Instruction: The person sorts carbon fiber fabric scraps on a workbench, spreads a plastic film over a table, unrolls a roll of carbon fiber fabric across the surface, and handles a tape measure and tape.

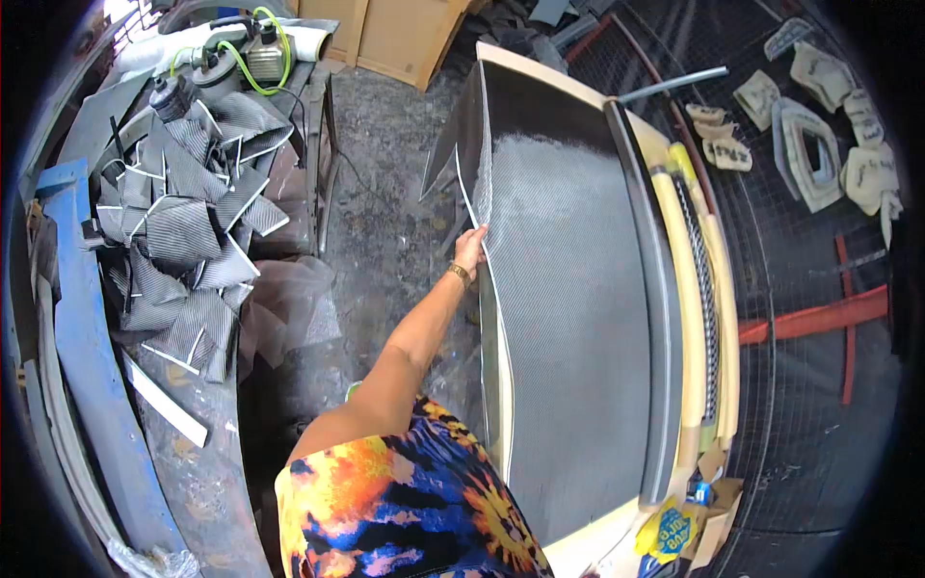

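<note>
My left hand (469, 250), with a gold-coloured watch or bracelet on its wrist, reaches forward and is closed on the left edge of a wide sheet of dark grey woven fabric (568, 318) that looks like carbon fibre cloth. The cloth lies over a long table, and at its far left corner it hangs over the table's side. A long dark roll (653, 308) runs along the sheet's right side. My fingertips are partly hidden at the cloth's edge. My right hand is out of view.
Left, a bench bears a heap of cut cloth pieces (183, 236), a white strip (166, 397) and a pump (268, 60) with green hoses. Yellowish rolls (682, 289) lie right of the dark roll. Pale shaped parts (809, 144) hang on mesh. A cardboard box (395, 39) stands behind.
</note>
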Demonstrator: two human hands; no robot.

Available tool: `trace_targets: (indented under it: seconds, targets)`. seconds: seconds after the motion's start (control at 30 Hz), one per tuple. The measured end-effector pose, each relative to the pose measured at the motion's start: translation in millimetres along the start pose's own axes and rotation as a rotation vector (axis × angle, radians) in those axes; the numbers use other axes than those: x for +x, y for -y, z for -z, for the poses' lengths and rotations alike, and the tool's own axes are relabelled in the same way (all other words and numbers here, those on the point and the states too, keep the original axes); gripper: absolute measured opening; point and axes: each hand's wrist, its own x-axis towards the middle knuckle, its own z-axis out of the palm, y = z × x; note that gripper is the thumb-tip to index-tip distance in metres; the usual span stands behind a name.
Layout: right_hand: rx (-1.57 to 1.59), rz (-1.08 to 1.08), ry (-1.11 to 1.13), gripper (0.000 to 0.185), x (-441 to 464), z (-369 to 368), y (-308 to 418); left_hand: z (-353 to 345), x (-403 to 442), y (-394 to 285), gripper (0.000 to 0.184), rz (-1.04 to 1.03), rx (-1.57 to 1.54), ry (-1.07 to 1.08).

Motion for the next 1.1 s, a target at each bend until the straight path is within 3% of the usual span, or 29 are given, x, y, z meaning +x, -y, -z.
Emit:
trace_targets:
  seconds: [0.1,0.13,0.37,0.47,0.5,0.57,0.63,0.7,0.73,0.8,0.83,0.9,0.97,1.0,1.07,1.1]
  targets:
    - [-0.002,-0.001,-0.004,0.021,-11,-4,23,-14,12,-2,0.031,-0.262,0.260,-0.034]
    - [-0.005,-0.002,-0.005,0.020,-15,-6,29,-24,6,-3,0.034,-0.495,0.466,-0.137]
    - [-0.002,-0.031,-0.021,0.017,-53,-3,41,-66,-26,-18,0.028,-0.754,0.624,-0.057]
    - [0.041,-0.072,-0.021,0.015,-92,-2,28,-45,-11,-24,0.021,-0.423,0.226,-0.027]
    - [0.054,-0.089,-0.014,0.015,-107,-5,24,-32,-17,-33,0.019,-0.193,0.174,-0.042]
    - [0.090,-0.106,0.010,0.014,-134,-11,18,5,-26,-38,0.028,0.015,0.150,0.081]
    - [0.167,-0.092,0.065,0.017,-118,-20,-4,24,-56,-53,0.017,0.103,0.170,0.095]
    - [0.305,-0.029,0.147,0.023,-59,-40,-65,50,-76,-65,0.015,0.135,0.227,0.261]
    - [0.377,-0.002,0.169,0.027,-52,-57,-88,55,-83,-68,0.019,0.148,0.293,0.213]
    - [0.500,0.029,0.179,0.035,-51,-94,-139,73,-93,-85,0.031,0.215,0.354,0.429]
    - [0.556,-0.036,0.113,0.037,-90,-112,-97,76,-93,-85,0.034,0.257,0.420,0.418]
    - [0.628,-0.015,0.089,0.038,-118,-135,-81,71,-111,-96,0.048,0.321,0.516,0.459]
    - [0.565,-0.072,0.135,0.040,-140,-141,-68,71,-114,-99,0.050,0.382,0.555,0.560]
    - [0.509,-0.099,0.120,0.040,-149,-143,-62,65,-123,-103,0.029,0.408,0.553,0.578]
    - [0.395,-0.158,0.163,0.038,-159,-130,-48,58,-129,-102,0.025,0.378,0.569,0.560]
    - [0.264,-0.179,0.210,0.037,-119,-124,-37,59,-102,-84,0.023,0.368,0.592,0.585]
